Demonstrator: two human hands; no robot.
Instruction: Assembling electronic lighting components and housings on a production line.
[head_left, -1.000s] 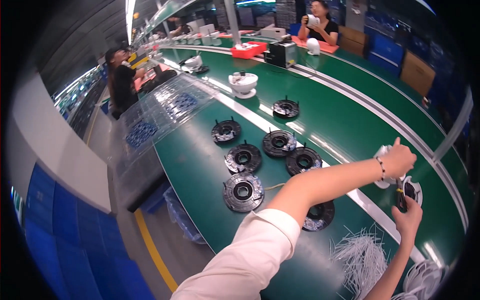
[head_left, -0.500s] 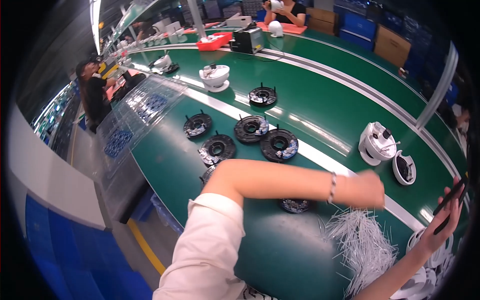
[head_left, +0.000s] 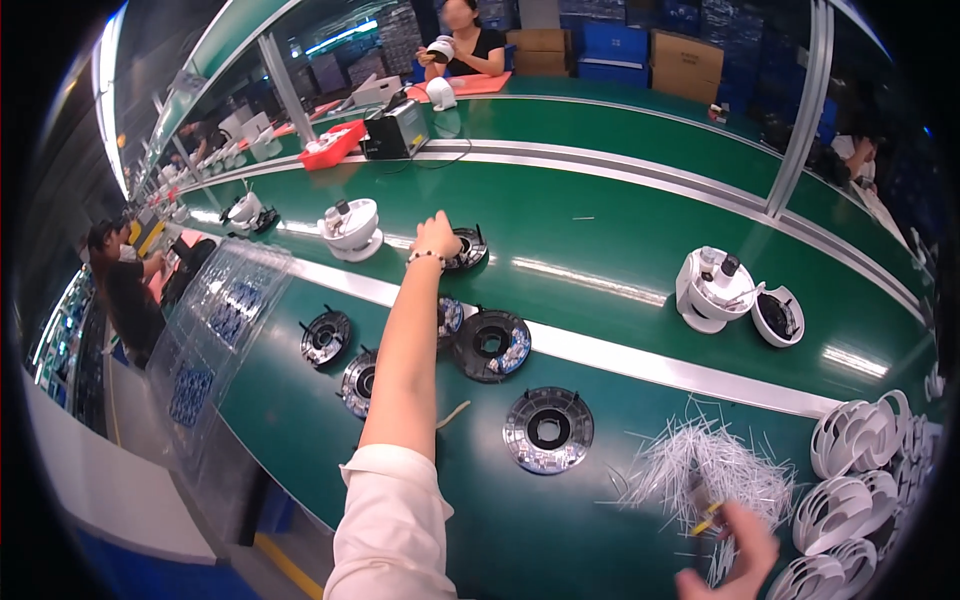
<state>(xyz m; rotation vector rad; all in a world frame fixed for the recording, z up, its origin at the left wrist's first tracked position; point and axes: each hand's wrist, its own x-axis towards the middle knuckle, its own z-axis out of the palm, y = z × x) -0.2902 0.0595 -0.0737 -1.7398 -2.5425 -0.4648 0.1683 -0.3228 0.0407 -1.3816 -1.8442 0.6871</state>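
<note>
Left hand: [head_left: 434, 238] outstretched, its fingers at the left edge of the far black disc [head_left: 470, 254] — whether they have closed on it cannot be told.
Disc slip: a hold on that edge alone could let the disc tip or drop.
Right hand: [head_left: 745, 555] low and blurred, thumb and fingers apart about a dark tool with a yellow part [head_left: 708, 518]; whether it is firmly held cannot be made out.
Tool snag: the tool overlaps the pile of white strips [head_left: 690, 455] in view, so a careless sweep could scatter them.
Left forearm: [head_left: 405, 385] passes over 2 part-hidden discs [head_left: 357, 387]; a dropped elbow could shove them together.
Far disc's place: just beside the left hand, well apart from the right, beyond the pale rail [head_left: 620, 365] along the worktop [head_left: 540, 530].
Further out: a white housing [head_left: 350, 232] left of the left hand; white rings [head_left: 835, 510] right of the right hand.
</note>
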